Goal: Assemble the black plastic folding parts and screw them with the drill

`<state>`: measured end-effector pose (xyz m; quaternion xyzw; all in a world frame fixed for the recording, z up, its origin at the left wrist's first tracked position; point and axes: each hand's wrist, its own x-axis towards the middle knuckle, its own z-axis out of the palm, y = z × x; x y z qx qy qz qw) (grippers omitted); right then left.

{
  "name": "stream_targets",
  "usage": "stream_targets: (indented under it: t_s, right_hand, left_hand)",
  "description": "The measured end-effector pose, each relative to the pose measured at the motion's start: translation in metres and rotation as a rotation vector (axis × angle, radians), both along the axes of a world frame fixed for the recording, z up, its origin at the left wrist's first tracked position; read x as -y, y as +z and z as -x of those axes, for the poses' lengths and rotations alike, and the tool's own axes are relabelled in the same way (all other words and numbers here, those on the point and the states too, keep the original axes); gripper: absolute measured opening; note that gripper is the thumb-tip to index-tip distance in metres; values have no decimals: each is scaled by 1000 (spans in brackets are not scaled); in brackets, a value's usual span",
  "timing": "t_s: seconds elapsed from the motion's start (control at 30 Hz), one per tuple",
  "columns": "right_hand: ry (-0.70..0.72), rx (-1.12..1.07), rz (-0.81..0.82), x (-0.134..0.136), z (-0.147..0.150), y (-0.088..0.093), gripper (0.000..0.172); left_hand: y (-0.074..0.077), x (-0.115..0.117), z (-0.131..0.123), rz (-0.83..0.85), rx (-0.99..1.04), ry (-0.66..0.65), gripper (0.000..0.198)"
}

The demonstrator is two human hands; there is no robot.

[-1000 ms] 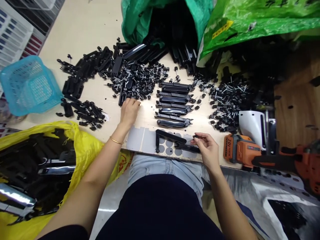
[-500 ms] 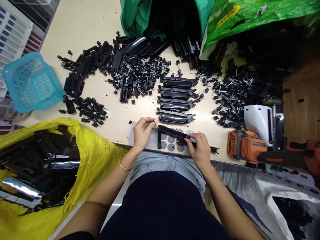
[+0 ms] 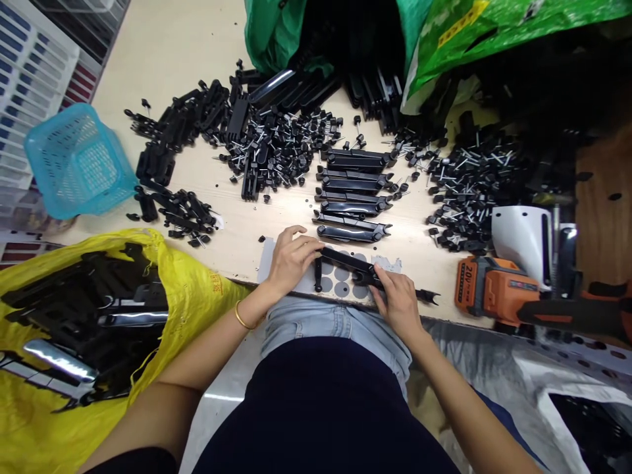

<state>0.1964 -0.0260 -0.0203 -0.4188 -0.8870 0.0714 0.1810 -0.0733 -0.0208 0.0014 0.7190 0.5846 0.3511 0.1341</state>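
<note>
Just below the frame's centre, the black jointed bar [image 3: 344, 260], its long axis slanting down rightward, is grasped by the right hand [image 3: 399, 299]; its upper-left end is pinched by the left hand [image 3: 291, 259].

1. The left hand [image 3: 291, 262] covers one end of the black hinged arm [image 3: 345, 259]; whether its fingers pinch a pin cannot be told.
2. The right hand [image 3: 399, 299] hides part of its lower piece.
3. The right edge crops the orange cordless power tool [image 3: 498, 289].
4. Shadow obscures the dark-green bag [image 3: 274, 33]'s contents.
</note>
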Motion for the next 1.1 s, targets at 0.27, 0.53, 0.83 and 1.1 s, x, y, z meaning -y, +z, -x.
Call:
stream_targets:
  t_s: [0.27, 0.53, 0.83, 1.1]
  right_hand:
    - [-10, 101, -63, -1, -2, -10, 56]
    - [-9, 112, 133, -16, -7, 1, 48]
    - [54, -77, 306, -9, 12, 58, 49]
    - [218, 192, 363, 7, -8, 109, 26]
  left_hand:
    - [7, -17, 9, 220, -118, -152, 12]
    - [31, -15, 19, 187, -280, -575, 53]
    - [48, 0, -37, 210, -500, -541, 47]
    - [64, 17, -38, 380, -352, -653, 64]
